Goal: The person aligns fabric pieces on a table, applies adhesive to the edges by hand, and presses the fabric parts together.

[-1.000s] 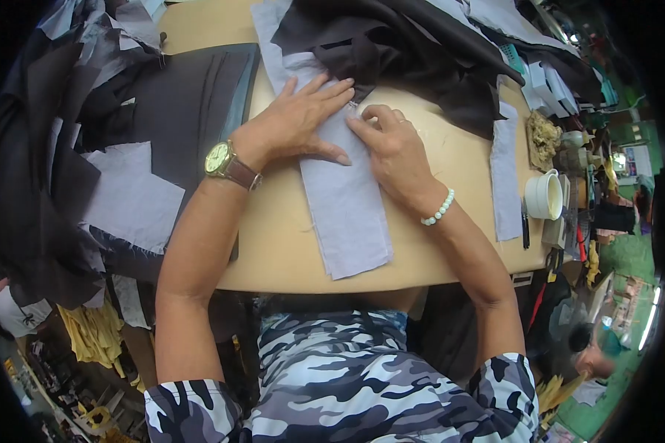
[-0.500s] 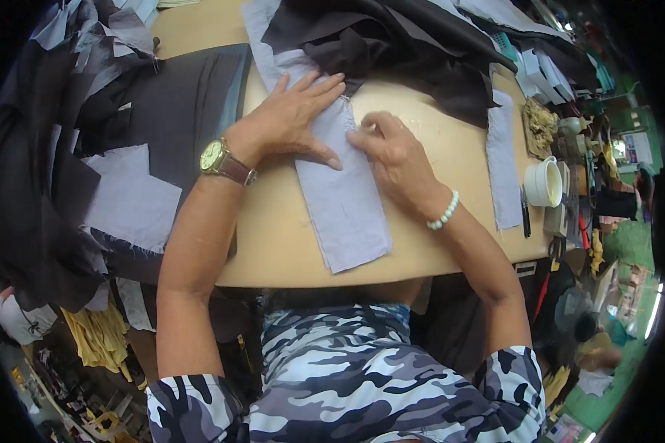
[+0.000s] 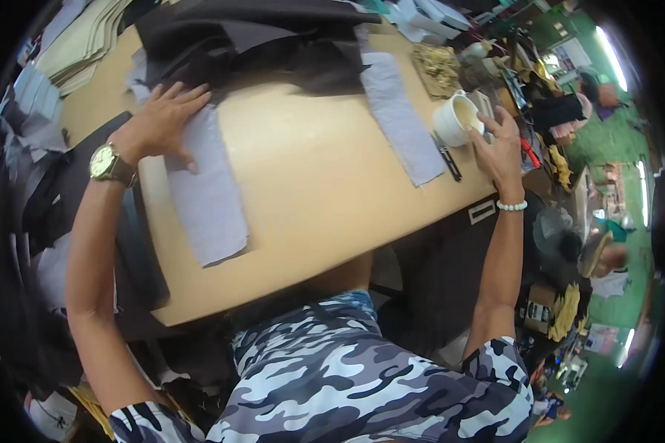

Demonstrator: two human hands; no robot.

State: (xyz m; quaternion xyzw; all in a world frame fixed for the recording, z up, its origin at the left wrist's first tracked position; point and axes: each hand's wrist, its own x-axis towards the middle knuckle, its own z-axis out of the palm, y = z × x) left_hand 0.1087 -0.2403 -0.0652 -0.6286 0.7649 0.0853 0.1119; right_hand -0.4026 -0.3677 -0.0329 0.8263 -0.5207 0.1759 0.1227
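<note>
My left hand [image 3: 162,125], with a watch at the wrist, lies spread on the upper part of a light grey cloth strip [image 3: 210,199]. Dark fabric [image 3: 258,48] lies just beyond its fingers. On the right, my right hand [image 3: 499,148] is at the side of a white cup [image 3: 453,118] with pale contents; its fingers are apart, with fingertips near the rim. Whether they touch the cup is unclear. A second grey strip [image 3: 403,122] lies to the left of the cup.
A black pen-like tool [image 3: 449,161] lies below the cup. Behind the cup sits a rough yellowish block [image 3: 436,70]. Dark folded cloth [image 3: 137,244] covers the table's left side, with stacked pale sheets [image 3: 85,44] at the upper left. Red-handled tool [image 3: 530,151] at the right.
My right hand has left the grey strip and moved right to the cup. The view has turned to the right. My left hand stays spread on the strip.
</note>
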